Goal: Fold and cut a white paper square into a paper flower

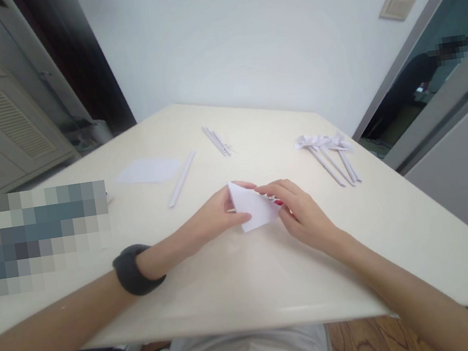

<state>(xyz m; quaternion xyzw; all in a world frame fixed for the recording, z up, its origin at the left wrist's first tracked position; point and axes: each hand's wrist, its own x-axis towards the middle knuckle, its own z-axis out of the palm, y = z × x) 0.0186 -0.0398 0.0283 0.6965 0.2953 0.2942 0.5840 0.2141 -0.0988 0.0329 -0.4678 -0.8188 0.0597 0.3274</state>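
Left hand (221, 207) pinches white paper (258, 207) above near-centre worktop (230, 275); right hand (304, 215) grips what look like red-handled scissors (279, 201) at paper's right edge. Firm left hold, clear of cutting line, likely favors clean cut.

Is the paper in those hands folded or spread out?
Probably folded: the paper looks small and angular, smaller than the sheets lying flat. Its layers are too unclear to count.

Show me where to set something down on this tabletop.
Bare tabletop lies between the thin rolls and the paper-topped sticks, between those sticks and the near right corner, and between the left hand, right hand and near edge. Back left is crowded, with paper sheets beside a long roll; around the folded paper, both hands crowd in.
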